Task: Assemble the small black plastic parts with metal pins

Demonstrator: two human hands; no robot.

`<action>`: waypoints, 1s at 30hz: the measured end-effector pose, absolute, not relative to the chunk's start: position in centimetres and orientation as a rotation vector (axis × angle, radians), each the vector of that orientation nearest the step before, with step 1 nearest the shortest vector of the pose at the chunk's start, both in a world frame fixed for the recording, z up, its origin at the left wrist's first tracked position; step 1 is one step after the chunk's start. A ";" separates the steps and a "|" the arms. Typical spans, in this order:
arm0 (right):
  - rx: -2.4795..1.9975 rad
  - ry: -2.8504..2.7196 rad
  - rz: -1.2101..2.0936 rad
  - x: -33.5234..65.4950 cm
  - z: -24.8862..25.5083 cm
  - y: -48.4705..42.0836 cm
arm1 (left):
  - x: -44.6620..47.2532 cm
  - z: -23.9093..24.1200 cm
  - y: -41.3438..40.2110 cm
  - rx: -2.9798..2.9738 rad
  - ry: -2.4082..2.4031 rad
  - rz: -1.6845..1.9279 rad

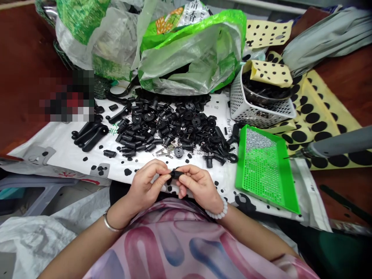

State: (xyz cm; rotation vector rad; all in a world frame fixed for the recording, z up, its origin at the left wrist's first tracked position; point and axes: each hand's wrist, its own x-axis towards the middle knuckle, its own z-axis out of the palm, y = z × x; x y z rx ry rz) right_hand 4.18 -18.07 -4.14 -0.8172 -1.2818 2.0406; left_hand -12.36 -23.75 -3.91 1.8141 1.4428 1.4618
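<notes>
My left hand [147, 184] and my right hand [197, 185] meet just above my lap, fingers pinched together on one small black plastic part [176, 174]. The left thumb and forefinger press on its left end. The right fingers wrap its right end. A silver bangle is on my left wrist and a white bead bracelet on my right. Just beyond my hands lies a heap of black plastic parts [171, 128] on a white sheet [58, 149].
A green tray [286, 174] of tiny metal pieces sits to the right. Behind it a white basket [252, 110] holds dark parts. Green and clear plastic bags [186, 50] stand at the back. Yellow sheets with black round pads [314, 112] lie at right, longer black handles [91, 135] at left.
</notes>
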 end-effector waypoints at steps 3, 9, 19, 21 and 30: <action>-0.875 -1.336 1.992 4.3 -4.3 -18.2 | -12.3 -3.9 -23.7 1.836 1.433 1.453; -0.926 -1.534 2.098 4.7 -4.1 -17.7 | -12.4 -3.7 -23.8 1.932 1.455 1.394; -0.887 -1.448 1.997 4.2 -4.3 -18.4 | -12.1 -3.7 -24.2 1.748 1.450 1.403; -0.897 -1.558 1.823 4.3 -4.5 -18.6 | -11.8 -3.8 -24.2 1.646 1.450 1.414; -0.623 -1.947 0.894 4.4 -5.4 -18.6 | -10.9 -4.0 -24.2 1.001 1.365 1.414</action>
